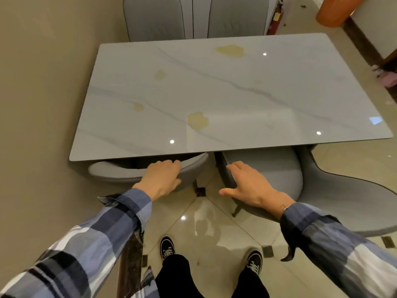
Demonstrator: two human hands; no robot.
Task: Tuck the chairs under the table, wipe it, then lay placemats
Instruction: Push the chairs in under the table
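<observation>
Chairs at the tabletop's [225,93] near edge are unevenly placed: the left chair [120,171] is tucked, its back gripped by the left hand [161,177], while the right chair [322,190] sits skewed, the right hand [251,186] resting open on its edge. Pushed crooked, it could jam against the leg or its neighbour; farther on, yellowish stains [197,120] would end up under placemats if wiping is skimped.

I'm looking at a dining room, likely a restaurant's: a marble-look counter [225,93] is standing against the wall, grey padded chairs [268,175] are sitting around it, a fire extinguisher [277,20] behind it.
</observation>
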